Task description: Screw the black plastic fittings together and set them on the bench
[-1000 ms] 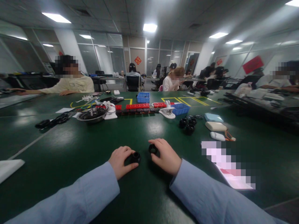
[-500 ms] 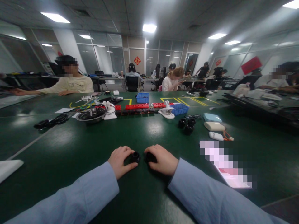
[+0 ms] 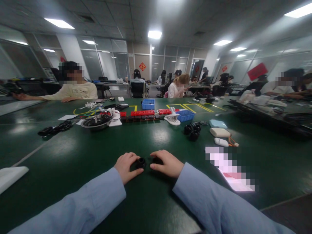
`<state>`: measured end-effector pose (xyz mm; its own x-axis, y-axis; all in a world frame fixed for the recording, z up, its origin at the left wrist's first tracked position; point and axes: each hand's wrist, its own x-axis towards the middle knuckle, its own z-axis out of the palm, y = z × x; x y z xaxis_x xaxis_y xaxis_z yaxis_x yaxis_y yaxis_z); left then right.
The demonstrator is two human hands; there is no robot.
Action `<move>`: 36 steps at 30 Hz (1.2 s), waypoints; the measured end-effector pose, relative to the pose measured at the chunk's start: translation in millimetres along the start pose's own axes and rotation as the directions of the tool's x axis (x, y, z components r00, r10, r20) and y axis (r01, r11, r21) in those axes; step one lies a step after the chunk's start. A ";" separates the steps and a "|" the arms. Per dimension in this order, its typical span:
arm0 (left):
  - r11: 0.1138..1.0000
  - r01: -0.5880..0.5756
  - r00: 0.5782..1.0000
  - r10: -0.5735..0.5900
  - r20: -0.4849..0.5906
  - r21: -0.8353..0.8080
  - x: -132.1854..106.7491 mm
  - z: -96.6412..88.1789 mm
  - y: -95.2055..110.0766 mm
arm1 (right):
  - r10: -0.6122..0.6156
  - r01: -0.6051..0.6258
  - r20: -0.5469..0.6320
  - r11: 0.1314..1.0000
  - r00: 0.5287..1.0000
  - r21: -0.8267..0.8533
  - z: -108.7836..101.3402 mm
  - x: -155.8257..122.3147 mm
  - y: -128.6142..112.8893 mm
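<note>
My left hand (image 3: 125, 167) part-closed, gripping glossy black hollow cylinder (image 3: 141, 162) on green tabletop (image 3: 146, 201). Right hand's (image 3: 168, 164) thumb just spread wider, grip maybe loosening; dark piece (image 3: 157, 160) underneath mostly hidden, hold unclear.

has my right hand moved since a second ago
Yes, the right hand has moved slightly left, closer to the left hand, judged against the white stand.

The ring (image 3: 141, 163) sits between left hand (image 3: 127, 167) and right hand (image 3: 167, 164).

Red diamond (image 3: 142, 66): up on the far wall, gold markings, too small to read!
Red banner (image 3: 257, 71): off right, only a blur!
</note>
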<state>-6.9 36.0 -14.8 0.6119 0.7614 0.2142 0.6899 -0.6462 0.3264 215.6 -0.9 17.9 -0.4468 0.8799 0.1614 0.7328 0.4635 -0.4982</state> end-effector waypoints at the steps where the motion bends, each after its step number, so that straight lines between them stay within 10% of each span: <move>1: 1.000 -0.004 1.000 0.004 -0.001 -0.001 0.0 0.2 -0.5 | 0.000 0.000 -0.008 1.000 1.000 0.000 0.4 0.3 0.5; 24: 1.000 0.016 0.995 -0.017 -0.102 -0.005 -1.2 11.0 -7.4 | -0.129 0.114 -0.056 0.969 0.990 -0.219 2.1 21.3 -40.1; 36: 0.999 0.033 0.996 -0.035 -0.080 -0.027 -1.9 12.5 -10.7 | 0.164 -0.181 -0.076 0.906 0.984 -0.383 -8.7 42.9 -12.0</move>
<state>-10.6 40.8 -30.3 0.5544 0.7854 0.2753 0.6991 -0.6190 0.3580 192.1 32.2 38.3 -0.2803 0.9495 0.1412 0.9411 0.3008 -0.1547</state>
